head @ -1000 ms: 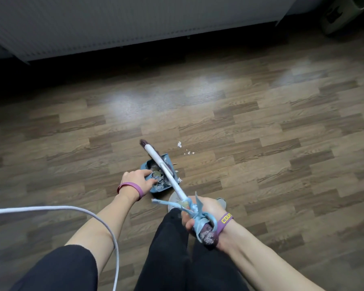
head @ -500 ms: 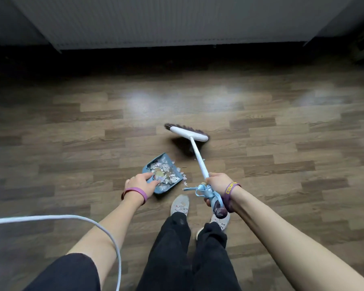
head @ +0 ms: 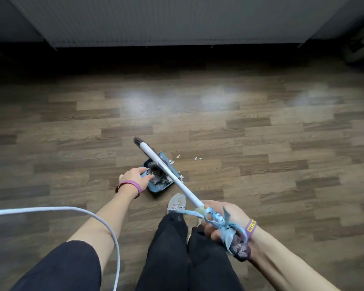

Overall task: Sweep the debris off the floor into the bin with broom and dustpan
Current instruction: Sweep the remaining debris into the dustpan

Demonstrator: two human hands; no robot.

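Note:
A blue dustpan (head: 158, 186) rests on the wooden floor ahead of my feet, holding a heap of white and grey debris (head: 160, 179). My left hand (head: 135, 175) grips its handle from the left. A white-handled broom (head: 178, 181) lies slanted over the pan, its dark bristle head (head: 138, 141) just past the pan's far edge. My right hand (head: 223, 217) is closed on the broom's upper end, where a light blue ribbon is tied. A few white scraps (head: 198, 158) lie on the floor right of the pan.
A white radiator (head: 177, 19) runs along the far wall with dark shadow beneath. A dim bin-like object (head: 359, 47) sits at the far right. A white cable (head: 72, 210) arcs over my left arm. My shoe (head: 177, 203) stands just behind the dustpan.
The broom head swept from the floor beyond and right of the pan back across it. My right hand pulled the handle down toward my legs. The left hand stayed on the dustpan.

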